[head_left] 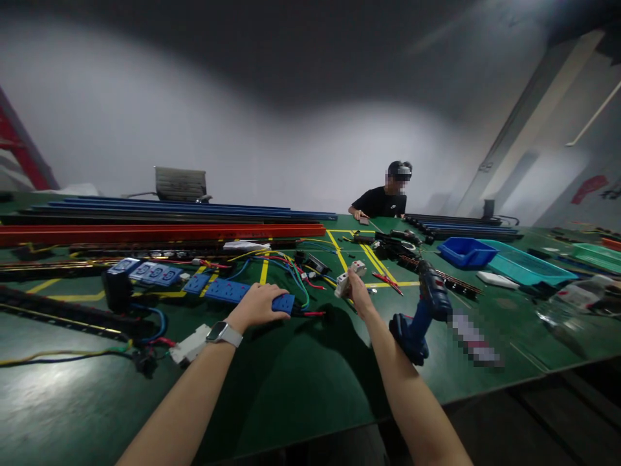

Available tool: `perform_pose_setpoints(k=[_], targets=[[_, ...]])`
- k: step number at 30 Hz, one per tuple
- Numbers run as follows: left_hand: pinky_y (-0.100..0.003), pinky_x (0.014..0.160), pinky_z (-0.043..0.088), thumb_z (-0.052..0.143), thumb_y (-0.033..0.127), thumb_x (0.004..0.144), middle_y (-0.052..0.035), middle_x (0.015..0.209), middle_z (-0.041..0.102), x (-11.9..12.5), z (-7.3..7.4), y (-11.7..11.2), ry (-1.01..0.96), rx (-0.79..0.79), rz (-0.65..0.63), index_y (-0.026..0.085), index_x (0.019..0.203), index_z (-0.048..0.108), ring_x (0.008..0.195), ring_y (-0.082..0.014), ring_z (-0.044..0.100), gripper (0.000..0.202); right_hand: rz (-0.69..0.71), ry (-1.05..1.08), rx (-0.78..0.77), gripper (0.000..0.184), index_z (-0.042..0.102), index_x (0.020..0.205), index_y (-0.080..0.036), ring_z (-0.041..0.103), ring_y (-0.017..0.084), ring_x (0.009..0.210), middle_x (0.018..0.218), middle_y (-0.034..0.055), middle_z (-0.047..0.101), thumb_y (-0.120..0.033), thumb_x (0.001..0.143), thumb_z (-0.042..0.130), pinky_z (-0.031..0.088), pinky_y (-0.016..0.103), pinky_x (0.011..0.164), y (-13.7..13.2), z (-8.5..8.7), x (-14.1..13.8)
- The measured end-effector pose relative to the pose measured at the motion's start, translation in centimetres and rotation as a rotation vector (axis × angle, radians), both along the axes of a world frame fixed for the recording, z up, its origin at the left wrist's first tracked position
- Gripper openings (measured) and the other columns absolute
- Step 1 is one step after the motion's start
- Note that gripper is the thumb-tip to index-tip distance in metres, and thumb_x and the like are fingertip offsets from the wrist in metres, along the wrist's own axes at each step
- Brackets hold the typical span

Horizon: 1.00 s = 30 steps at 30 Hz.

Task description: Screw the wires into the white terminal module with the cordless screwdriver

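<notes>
Head view — left hand (259, 304) grasping blue strip (226, 290), right hand (359, 294) gripping white block (342, 283), drill (423, 314) nearby — green table (58, 401) beneath

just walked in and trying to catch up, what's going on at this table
A person at the green table has their left hand on a blue strip, near its right end; whether it grips or just rests is unclear. Their right hand holds a white part above the table. A drill stands by the right forearm, with a blue bin farther right. Across the table is another person.
</notes>
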<state>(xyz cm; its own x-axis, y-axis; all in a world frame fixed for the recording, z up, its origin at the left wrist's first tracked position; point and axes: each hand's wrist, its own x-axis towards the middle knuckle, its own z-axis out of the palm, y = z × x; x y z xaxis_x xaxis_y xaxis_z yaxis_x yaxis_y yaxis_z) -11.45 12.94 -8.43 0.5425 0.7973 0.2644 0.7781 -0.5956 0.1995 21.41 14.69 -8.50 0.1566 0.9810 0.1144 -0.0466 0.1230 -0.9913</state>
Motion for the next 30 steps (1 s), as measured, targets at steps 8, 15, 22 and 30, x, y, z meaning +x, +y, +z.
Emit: perform_pose_setpoints(k=[8,15,22,30], targets=[[-0.042,0.106,0.034,0.065,0.053,0.083,-0.0085,0.130,0.061,1.6,0.5,-1.2,-0.064,0.075,-0.109,0.028,0.135,0.058,0.120,-0.0269,0.054,0.058,0.168,-0.279,0.052,0.057,0.056,0.065,-0.019,0.041,0.011,0.051,0.056,-0.0031,0.051,-0.075,0.075,0.060,0.030,0.023,0.048,-1.5,0.1,-1.3],[-0.039,0.096,0.041,0.061,0.043,0.091,-0.0078,0.119,0.068,8.0,-0.9,-2.9,-0.025,0.055,-0.151,0.026,0.126,0.062,0.110,-0.0247,0.059,0.039,0.186,-0.418,0.133,0.049,0.056,0.068,-0.019,0.042,0.011,0.054,0.059,-0.0029,0.052,-0.066,0.081,0.059,0.031,0.023,0.049,-1.4,-0.2,-1.4],[-0.032,0.088,0.043,0.052,0.029,0.098,-0.0059,0.103,0.070,8.8,-2.1,-2.4,-0.053,-0.008,-0.122,0.023,0.110,0.067,0.099,-0.0204,0.060,0.021,0.281,-0.397,0.125,0.038,0.055,0.080,-0.020,0.051,0.013,0.062,0.068,-0.0036,0.055,-0.057,0.083,0.063,0.040,0.022,0.053,-1.9,-0.3,-0.1],[-0.036,0.090,0.041,0.045,0.018,0.097,-0.0102,0.102,0.068,9.2,-2.3,-2.8,0.016,0.081,-0.044,0.018,0.108,0.065,0.099,-0.0233,0.058,0.023,0.333,-0.492,0.210,0.036,0.062,0.109,-0.022,0.066,0.020,0.090,0.098,0.0008,0.069,-0.033,0.076,0.071,0.052,0.032,0.083,-2.7,-0.1,1.3]])
